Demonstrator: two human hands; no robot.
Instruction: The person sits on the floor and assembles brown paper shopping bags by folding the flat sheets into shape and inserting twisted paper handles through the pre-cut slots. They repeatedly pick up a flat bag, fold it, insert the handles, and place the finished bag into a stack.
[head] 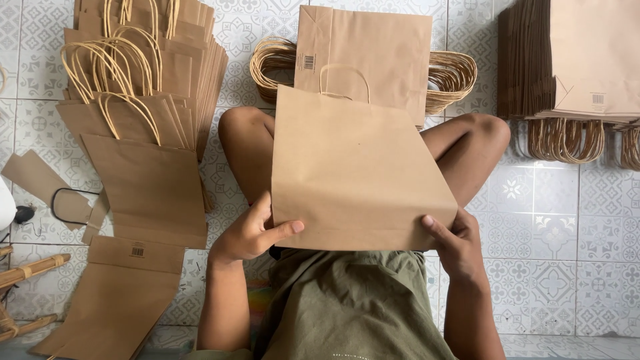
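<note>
Pinched at its two near corners, one flat brown paper bag lay across the seated person's knees; left hand thumb on top, fingers beneath; right hand likewise. Handle end pointed away. Beyond it, a second flat bag over loose handle loops. Tiled floor: fanned pile of handled bags toward left edge, flat stack at far right corner.

The paper bag between the left hand and right hand was plain brown; the floor beyond the right hand was white with grey floral tiles; the shorts below were olive.
</note>
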